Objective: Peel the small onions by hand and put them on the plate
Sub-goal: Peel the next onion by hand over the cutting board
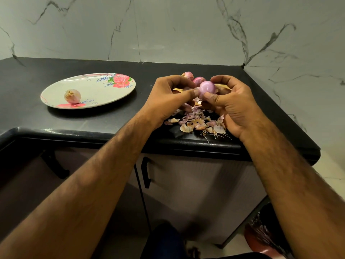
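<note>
A smooth, pale purple small onion (206, 87) is held above the black counter between both hands. My left hand (168, 99) pinches it from the left with thumb and fingers. My right hand (231, 103) grips it from the right and below. Behind the hands lie two unpeeled reddish onions (188, 75), partly hidden. A white oval plate (104, 90) with pink flowers sits to the left, and one peeled onion (72, 96) rests near its front left rim.
A heap of dry onion skins and roots (197, 122) lies under the hands near the counter's front edge (112, 134). A marble wall rises behind and to the right. Cabinet doors with black handles (146, 174) are below.
</note>
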